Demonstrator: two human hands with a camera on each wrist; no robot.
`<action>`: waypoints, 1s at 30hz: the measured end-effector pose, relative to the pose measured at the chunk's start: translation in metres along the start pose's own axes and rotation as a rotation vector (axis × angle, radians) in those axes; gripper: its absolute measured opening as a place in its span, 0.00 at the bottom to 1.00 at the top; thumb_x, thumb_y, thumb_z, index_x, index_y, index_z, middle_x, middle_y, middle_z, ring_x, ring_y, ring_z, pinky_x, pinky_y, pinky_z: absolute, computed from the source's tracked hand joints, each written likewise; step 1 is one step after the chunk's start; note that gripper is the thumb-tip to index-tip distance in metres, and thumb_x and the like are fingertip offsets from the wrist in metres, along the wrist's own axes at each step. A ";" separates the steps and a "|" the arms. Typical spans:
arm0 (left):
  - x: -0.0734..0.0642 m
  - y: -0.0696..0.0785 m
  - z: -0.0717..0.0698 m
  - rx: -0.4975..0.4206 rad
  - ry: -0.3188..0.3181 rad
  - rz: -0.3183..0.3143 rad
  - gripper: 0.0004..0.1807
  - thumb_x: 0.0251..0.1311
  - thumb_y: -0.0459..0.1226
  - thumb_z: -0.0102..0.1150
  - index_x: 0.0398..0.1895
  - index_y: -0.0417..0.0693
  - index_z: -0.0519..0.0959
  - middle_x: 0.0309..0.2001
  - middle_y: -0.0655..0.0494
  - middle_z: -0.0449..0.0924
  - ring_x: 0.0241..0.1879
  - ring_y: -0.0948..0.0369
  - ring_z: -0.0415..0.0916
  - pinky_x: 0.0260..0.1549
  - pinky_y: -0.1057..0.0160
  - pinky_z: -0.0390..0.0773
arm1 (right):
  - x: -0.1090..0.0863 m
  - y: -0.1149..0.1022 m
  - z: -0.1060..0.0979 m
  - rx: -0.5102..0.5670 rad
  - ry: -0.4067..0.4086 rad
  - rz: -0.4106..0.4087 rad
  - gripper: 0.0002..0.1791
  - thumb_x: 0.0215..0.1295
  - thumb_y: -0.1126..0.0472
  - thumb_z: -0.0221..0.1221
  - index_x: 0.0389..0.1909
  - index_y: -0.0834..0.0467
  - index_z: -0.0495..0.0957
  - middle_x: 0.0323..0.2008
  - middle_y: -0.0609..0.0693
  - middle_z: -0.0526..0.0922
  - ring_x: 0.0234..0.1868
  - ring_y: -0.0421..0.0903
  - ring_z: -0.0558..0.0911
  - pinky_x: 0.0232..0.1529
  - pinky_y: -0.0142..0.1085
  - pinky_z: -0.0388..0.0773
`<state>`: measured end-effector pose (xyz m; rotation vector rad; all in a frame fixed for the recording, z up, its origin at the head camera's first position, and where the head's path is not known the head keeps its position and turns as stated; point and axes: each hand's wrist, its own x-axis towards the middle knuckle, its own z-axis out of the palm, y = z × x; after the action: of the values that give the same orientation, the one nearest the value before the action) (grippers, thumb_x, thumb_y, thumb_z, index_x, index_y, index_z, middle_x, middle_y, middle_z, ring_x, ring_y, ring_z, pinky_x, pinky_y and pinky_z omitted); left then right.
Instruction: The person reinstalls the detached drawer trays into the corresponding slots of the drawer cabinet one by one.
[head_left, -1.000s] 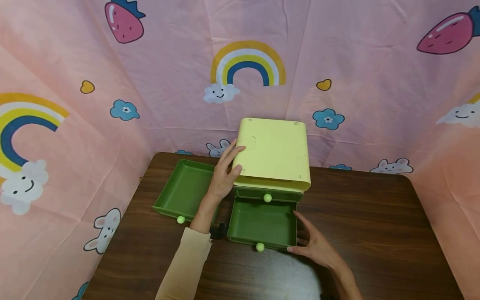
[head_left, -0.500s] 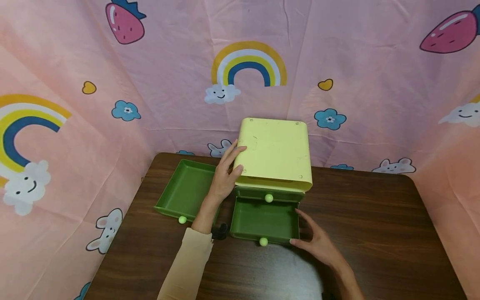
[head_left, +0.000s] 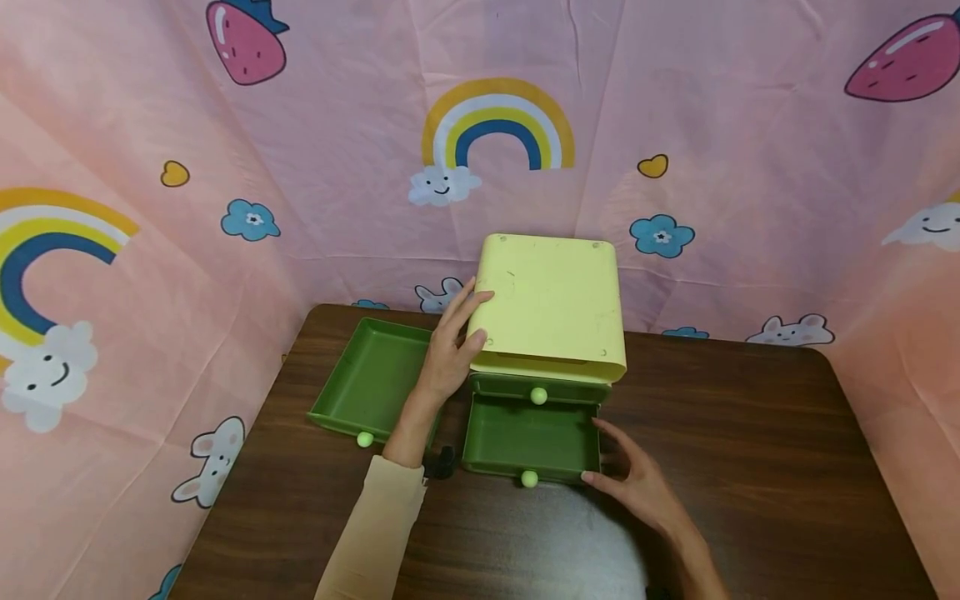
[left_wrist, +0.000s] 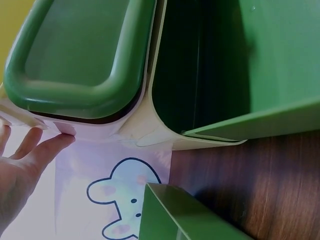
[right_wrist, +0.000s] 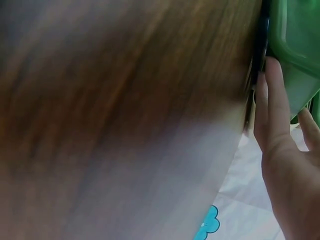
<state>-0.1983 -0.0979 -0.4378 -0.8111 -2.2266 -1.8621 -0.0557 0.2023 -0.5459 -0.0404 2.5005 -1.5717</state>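
Observation:
A pale yellow drawer cabinet [head_left: 551, 300] stands at the back of the table. My left hand [head_left: 446, 358] rests against its left side, the fingertips reaching over the top edge. Below the cabinet's top, one green drawer front [head_left: 498, 387] with a round knob sits pushed in. Under that, an empty green drawer [head_left: 528, 442] sticks out toward me. My right hand [head_left: 637, 487] touches this drawer at its right side, thumb at the front corner and fingers along the wall. In the right wrist view, the fingers [right_wrist: 277, 105] lie fairly straight beside the green drawer.
A separate green drawer [head_left: 360, 383] lies on the table to the left of the cabinet, partly hidden by the left forearm. Printed pink cloth [head_left: 360, 125] hangs behind and at both sides. The dark wooden table [head_left: 735, 467] extends to the right.
The lower drawer has slid a little way inward, and the right hand has moved with it. The left hand stays at the cabinet's side.

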 end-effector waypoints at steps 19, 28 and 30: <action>-0.002 0.000 -0.002 -0.010 0.005 -0.004 0.42 0.70 0.62 0.46 0.70 0.35 0.66 0.77 0.37 0.45 0.73 0.42 0.55 0.53 0.40 0.74 | 0.010 0.004 0.006 -0.076 0.159 -0.025 0.35 0.56 0.49 0.73 0.65 0.46 0.74 0.35 0.47 0.81 0.32 0.42 0.82 0.34 0.34 0.78; -0.003 0.001 -0.001 0.004 0.008 -0.003 0.43 0.69 0.64 0.45 0.70 0.36 0.67 0.77 0.37 0.46 0.75 0.42 0.50 0.56 0.36 0.70 | 0.012 -0.001 0.004 -0.099 0.158 -0.031 0.33 0.57 0.49 0.72 0.64 0.47 0.75 0.29 0.45 0.79 0.28 0.42 0.80 0.31 0.33 0.76; -0.002 0.001 -0.001 0.020 0.009 -0.003 0.43 0.69 0.63 0.45 0.70 0.37 0.67 0.77 0.36 0.46 0.75 0.42 0.48 0.58 0.35 0.68 | 0.012 -0.003 0.002 -0.100 0.148 -0.026 0.33 0.57 0.48 0.72 0.64 0.47 0.74 0.30 0.45 0.79 0.29 0.43 0.80 0.31 0.33 0.76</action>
<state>-0.1963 -0.0997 -0.4378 -0.7955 -2.2379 -1.8384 -0.0674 0.1977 -0.5461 0.0313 2.7011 -1.5090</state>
